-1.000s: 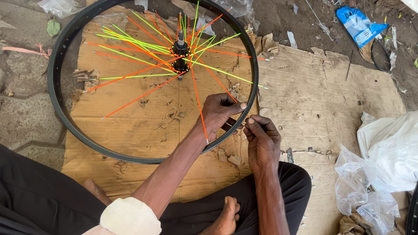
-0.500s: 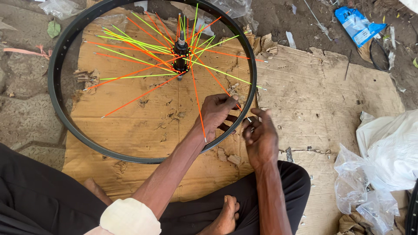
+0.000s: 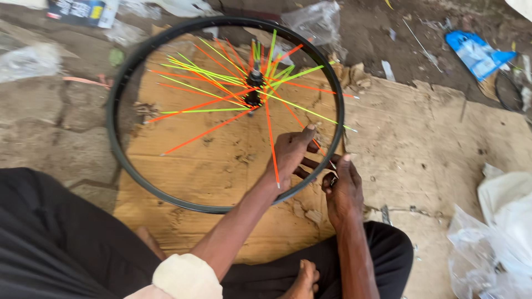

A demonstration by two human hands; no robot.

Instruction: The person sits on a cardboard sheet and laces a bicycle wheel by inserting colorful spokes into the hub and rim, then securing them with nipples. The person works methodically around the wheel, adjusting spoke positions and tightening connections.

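You sit on the ground with a black bicycle wheel rim (image 3: 128,88) lying flat on a sheet of brown cardboard (image 3: 432,144) in front of you, both forearms stretched forward to its near right edge. Your left hand (image 3: 292,152) reaches inside the hoop, wrist bent, thumb raised and fingers curled around an orange spoke (image 3: 318,141) close to where it meets the rim; the hand is closed on that spoke. Your right hand (image 3: 343,188) rests just outside the rim, knuckles up, its fingertips pinched against the rim's outer edge at the same spot, apparently on something small that is too tiny to make out. The two hands sit just beside each other, the rim passing between them.

Orange and yellow-green spokes (image 3: 216,75) fan out from the black hub (image 3: 254,88), which sits off-centre towards the far side of the wheel; many of their outer ends lie loose, short of the rim or poking past it. A bare foot (image 3: 303,279) shows between your dark-trousered legs at the bottom of the frame.

Crumpled clear and white plastic bags (image 3: 499,243) lie at the right; their contents cannot be seen. A torn blue wrapper (image 3: 474,52) lies on the dirt beyond the cardboard.
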